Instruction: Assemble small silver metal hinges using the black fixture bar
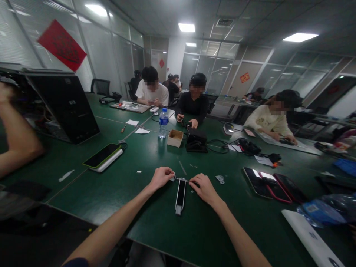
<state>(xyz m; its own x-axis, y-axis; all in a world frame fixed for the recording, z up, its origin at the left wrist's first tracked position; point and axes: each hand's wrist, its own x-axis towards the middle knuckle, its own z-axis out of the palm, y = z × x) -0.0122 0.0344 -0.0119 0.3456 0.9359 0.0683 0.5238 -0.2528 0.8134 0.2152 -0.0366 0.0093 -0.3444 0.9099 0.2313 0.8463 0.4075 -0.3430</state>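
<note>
On the green table in front of me lies a long, narrow device with a black face and a pale frame (180, 194). My left hand (160, 178) is closed just beyond its upper left, thumb and fingers pinching a small silvery metal piece (173, 177). My right hand (204, 188) is at the device's upper right, fingertips pressed together close to its top end. What those fingertips hold, if anything, is too small to make out. A small, flat greyish part (220, 179) lies to the right of my right hand.
Ahead stand a water bottle (163, 124), an open cardboard box (175, 138) and a black device (196, 141). A phone (102, 155) rests on a white block at left; several phones (257, 181) lie right. An opened computer case (63, 107) and another person's arm (16, 137) occupy the left.
</note>
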